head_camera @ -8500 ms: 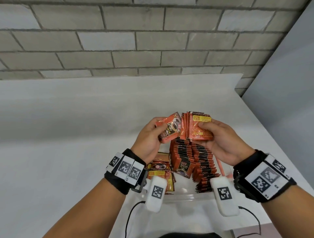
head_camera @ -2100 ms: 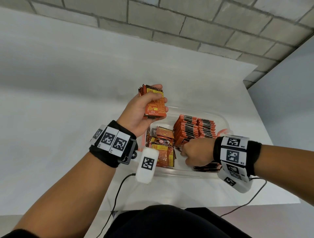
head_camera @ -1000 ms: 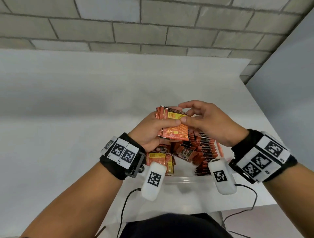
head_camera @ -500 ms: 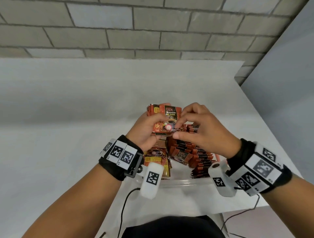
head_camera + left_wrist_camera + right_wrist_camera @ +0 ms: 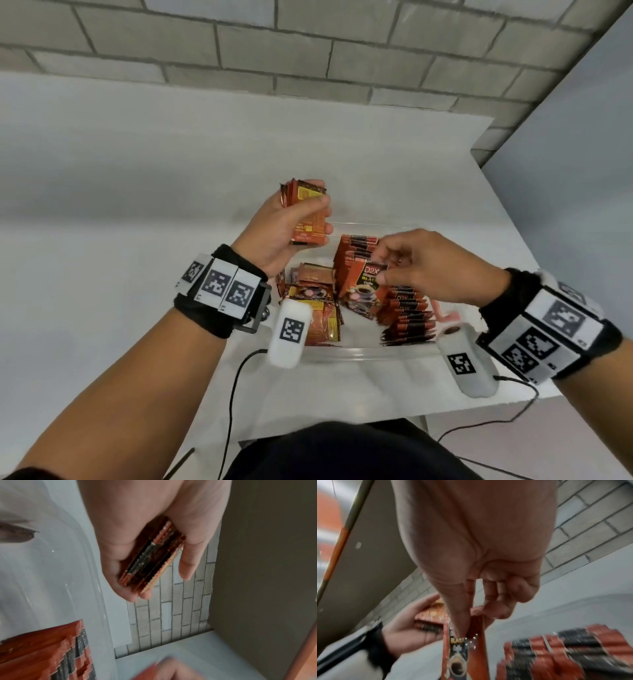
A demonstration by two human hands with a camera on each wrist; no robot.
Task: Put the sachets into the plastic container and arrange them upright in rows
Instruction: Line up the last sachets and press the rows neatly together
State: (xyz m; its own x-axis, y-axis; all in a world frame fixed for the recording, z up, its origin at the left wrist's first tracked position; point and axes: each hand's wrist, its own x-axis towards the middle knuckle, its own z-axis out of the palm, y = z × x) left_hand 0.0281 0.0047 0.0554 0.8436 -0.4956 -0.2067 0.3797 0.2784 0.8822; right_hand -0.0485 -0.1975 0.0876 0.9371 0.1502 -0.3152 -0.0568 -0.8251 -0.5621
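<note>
Plastic container (image 5: 359,353), clear, sits on the white table (image 5: 137,205) under both hands; two upright rows of coffee sachets (image 5: 407,308) stand below the right hand (image 5: 435,270), and a loose flat pile (image 5: 315,308) lies below the left wrist. Left hand (image 5: 284,233) grips a stack of sachets (image 5: 308,219) above the far rim. Right hand pinches a single sachet (image 5: 363,287) by its top edge at the near end of the left row. Recommendation: lower it vertically, face matching the row, press it against its neighbour before letting go, or it may tip.
</note>
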